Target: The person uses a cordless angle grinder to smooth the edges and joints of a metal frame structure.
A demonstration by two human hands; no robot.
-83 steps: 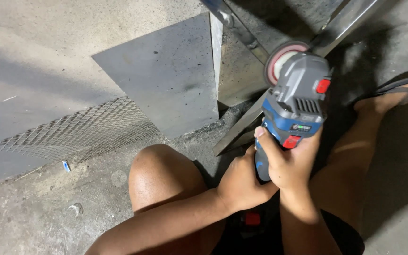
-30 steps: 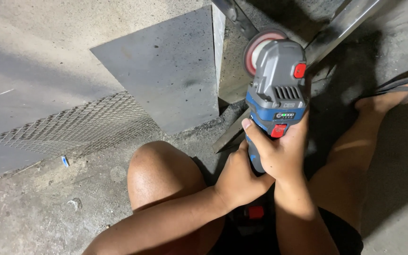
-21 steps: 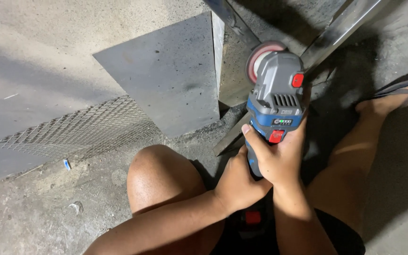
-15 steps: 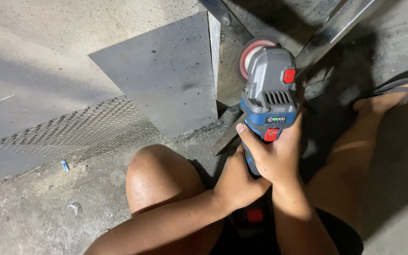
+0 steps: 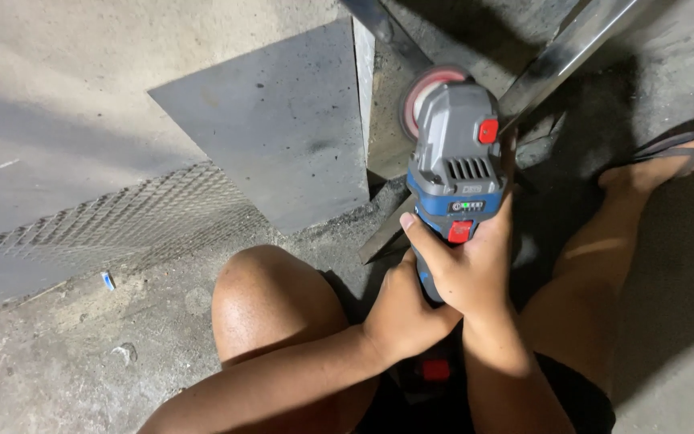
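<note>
Blue and grey, the angle grinder [image 5: 453, 173] sits clenched in both my hands, right hand [image 5: 467, 269] wrapped round its body and left hand [image 5: 402, 315] gripping just below. Its red-rimmed disc [image 5: 421, 92] hangs over the metal sheet [image 5: 271, 137] on the concrete floor [image 5: 58, 362], above my knee [image 5: 271, 293].

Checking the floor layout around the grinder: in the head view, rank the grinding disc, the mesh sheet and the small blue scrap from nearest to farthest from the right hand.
From the right hand:
1. Grinding disc, just ahead, at the tool's front.
2. Mesh sheet, off to the left on the floor.
3. Small blue scrap, farther left, below the mesh.
</note>
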